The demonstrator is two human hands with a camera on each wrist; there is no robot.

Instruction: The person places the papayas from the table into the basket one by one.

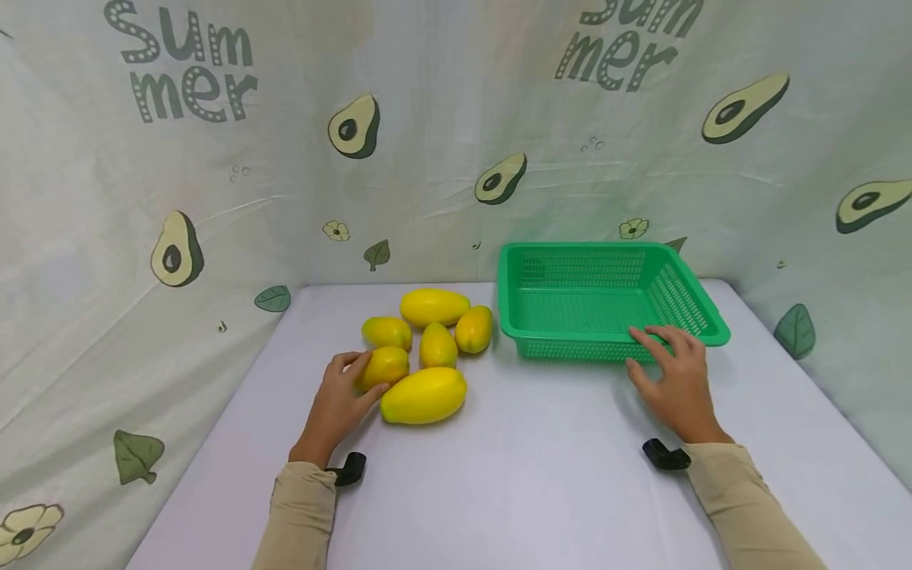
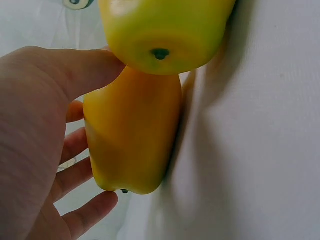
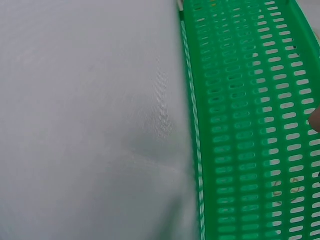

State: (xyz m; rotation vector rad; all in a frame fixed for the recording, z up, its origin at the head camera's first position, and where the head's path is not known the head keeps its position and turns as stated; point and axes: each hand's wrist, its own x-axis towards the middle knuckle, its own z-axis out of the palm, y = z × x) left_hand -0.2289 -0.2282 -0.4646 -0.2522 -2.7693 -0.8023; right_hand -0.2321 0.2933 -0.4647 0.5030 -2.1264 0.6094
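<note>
My left hand (image 1: 343, 404) is around a small yellow papaya-like fruit (image 1: 385, 367), with the fingers along its far side and the thumb at its near side. In the left wrist view, the thumb lies where this small fruit (image 2: 132, 135) meets a larger one (image 2: 165, 35), and the fingers reach behind it. The larger yellow fruit (image 1: 424, 396) lies just right of the thumb. My right hand (image 1: 677, 388) is at the near rim of a green plastic basket (image 1: 563, 340), fingers loosely bent over it and thumb in front. One fingertip (image 3: 315, 120) shows in the right wrist view.
Behind the left hand lie several more yellow fruits, among them a long one (image 1: 435, 307) and a small one (image 1: 474, 329) beside the basket. A white cloth (image 1: 541, 475) covers the table. An avocado-print curtain (image 1: 427, 103) hangs behind it.
</note>
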